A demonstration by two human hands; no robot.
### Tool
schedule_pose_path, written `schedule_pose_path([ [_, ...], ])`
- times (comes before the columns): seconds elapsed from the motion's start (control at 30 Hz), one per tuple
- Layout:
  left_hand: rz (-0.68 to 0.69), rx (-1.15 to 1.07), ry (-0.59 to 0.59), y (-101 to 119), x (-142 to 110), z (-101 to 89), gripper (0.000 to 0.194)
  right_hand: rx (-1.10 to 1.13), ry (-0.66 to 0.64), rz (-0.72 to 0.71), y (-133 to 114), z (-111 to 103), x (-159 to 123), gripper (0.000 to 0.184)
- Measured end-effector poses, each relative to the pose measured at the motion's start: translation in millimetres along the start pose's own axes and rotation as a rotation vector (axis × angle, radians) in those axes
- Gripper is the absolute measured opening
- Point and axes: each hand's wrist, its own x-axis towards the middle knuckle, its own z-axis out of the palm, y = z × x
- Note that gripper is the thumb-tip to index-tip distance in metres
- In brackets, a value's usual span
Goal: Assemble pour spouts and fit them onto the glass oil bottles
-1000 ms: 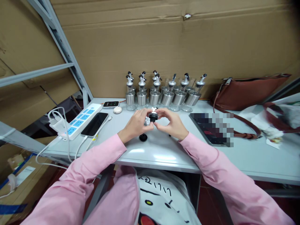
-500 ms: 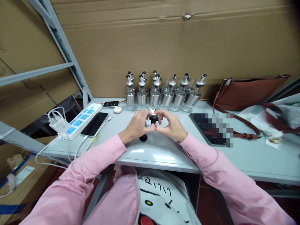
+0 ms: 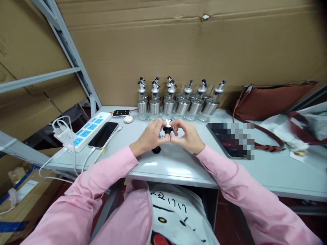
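Between my two hands is a bottle pourer point(image 3: 168, 129) with a silver top and a black ribbed stopper pointing down. My left hand point(image 3: 151, 134) grips it from the left with thumb and fingers. From the right, my right hand point(image 3: 187, 135) pinches it the same way, both thumb tips meeting near the stopper's lower end. On the table just below my left hand lies a small black round piece point(image 3: 156, 149). A shiny clear or silver bit shows beside the left fingers, too small to name. Behind my hands stand several glass oil bottles point(image 3: 168, 107) with steel sleeves, many with pourers fitted.
At left on the grey table point(image 3: 178, 166) are a white power strip point(image 3: 89, 131), a phone point(image 3: 103, 135), a small black device point(image 3: 121, 113) and a white round case point(image 3: 128, 119). A tablet-like device point(image 3: 227, 143) and a brown bag point(image 3: 268, 100) lie at right. Cardboard point(image 3: 153, 44) stands behind.
Both hands keep hold of the pourer in almost the same place. The pourer's silver top appears slightly turned, shifted a little to the right.
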Motion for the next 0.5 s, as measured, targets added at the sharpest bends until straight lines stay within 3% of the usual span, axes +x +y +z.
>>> schedule_pose_path([
  [0.23,0.077,0.063,0.012,-0.2,1.5,-5.6,0.036,0.363,0.023,0.105,9.7,2.4,2.0,0.032],
  [0.5,0.142,0.069,0.009,-3.1,0.1,-4.1,0.041,0.283,-0.053,0.117,11.6,0.6,-0.6,0.038],
])
